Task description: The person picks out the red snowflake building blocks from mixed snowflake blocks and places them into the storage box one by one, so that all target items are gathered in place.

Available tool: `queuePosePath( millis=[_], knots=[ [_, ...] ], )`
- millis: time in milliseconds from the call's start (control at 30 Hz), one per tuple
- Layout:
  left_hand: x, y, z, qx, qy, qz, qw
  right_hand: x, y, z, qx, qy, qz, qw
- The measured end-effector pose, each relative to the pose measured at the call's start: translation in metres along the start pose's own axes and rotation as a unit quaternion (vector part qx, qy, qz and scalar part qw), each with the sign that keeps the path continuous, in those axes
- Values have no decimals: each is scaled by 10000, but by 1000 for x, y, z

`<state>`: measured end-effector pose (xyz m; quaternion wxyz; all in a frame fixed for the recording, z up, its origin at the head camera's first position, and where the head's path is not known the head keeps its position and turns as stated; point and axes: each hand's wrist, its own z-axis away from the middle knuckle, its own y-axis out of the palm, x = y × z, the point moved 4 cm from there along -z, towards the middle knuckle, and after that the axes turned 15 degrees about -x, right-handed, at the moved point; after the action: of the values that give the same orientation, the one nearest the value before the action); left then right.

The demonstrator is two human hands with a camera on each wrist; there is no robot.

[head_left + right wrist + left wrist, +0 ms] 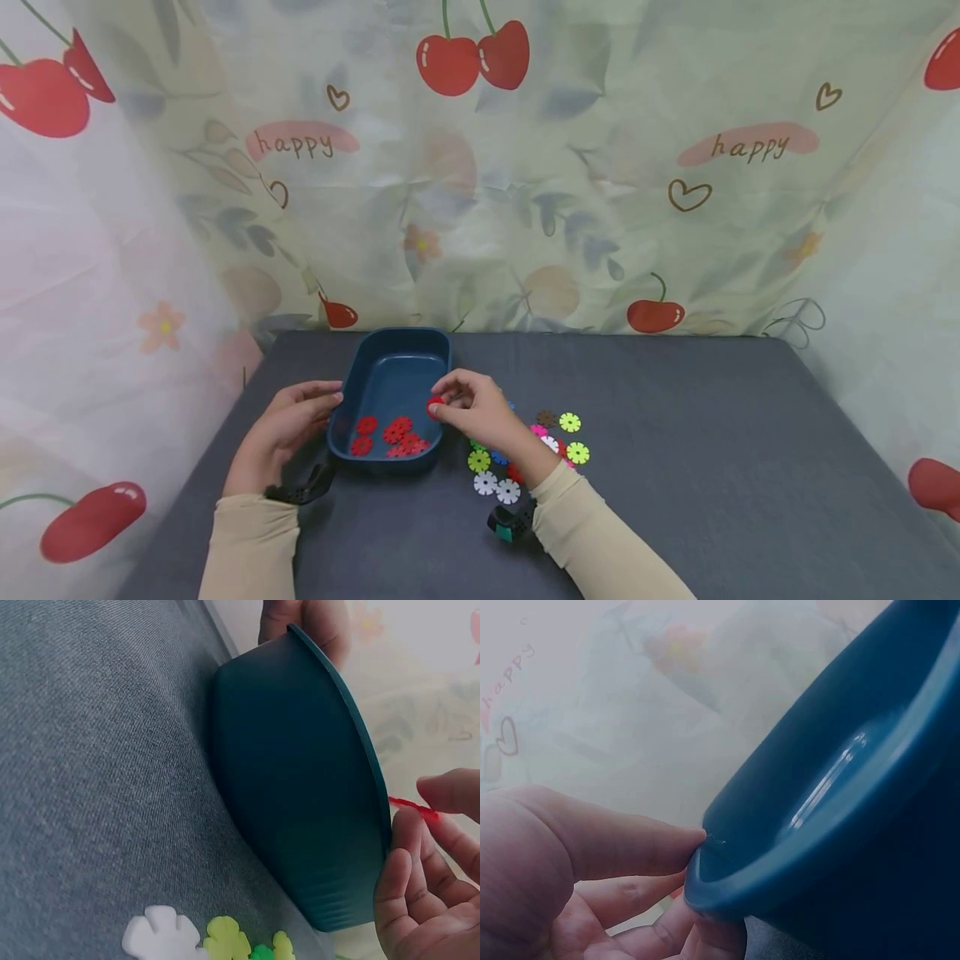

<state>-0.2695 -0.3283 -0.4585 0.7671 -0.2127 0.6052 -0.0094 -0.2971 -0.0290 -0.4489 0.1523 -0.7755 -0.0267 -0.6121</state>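
Red disc [435, 406], pinched in the right hand [482, 412], is best released low inside the tray [397, 382] whose rim the left hand [285, 421] grips.

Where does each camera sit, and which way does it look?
Head: on the person's head, looking forward and down at the blue tray; the left hand, right hand and sleeves show.
Left wrist: on that wrist, looking at the tray and the patterned cloth behind; part of the left hand shows.
Right wrist: on that wrist, looking at the tray's outside; the right hand and a bit of the left show.
Head and right wrist both show the pinched red piece.
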Motion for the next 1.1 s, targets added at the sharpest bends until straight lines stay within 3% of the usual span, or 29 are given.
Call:
queuePosePath(
  millis=[333,667,1100],
  knots=[
    [4,-1,-2,15,-37,-73,10000,-1,-12,3,-23,160,-47,9999],
    [2,-1,-2,49,-41,-25,10000,2,-44,10,-51,-16,367,9993],
    [2,1,-1,14,20,-36,10000,-7,-89,30,497,-443,1128,9914]
  ],
)
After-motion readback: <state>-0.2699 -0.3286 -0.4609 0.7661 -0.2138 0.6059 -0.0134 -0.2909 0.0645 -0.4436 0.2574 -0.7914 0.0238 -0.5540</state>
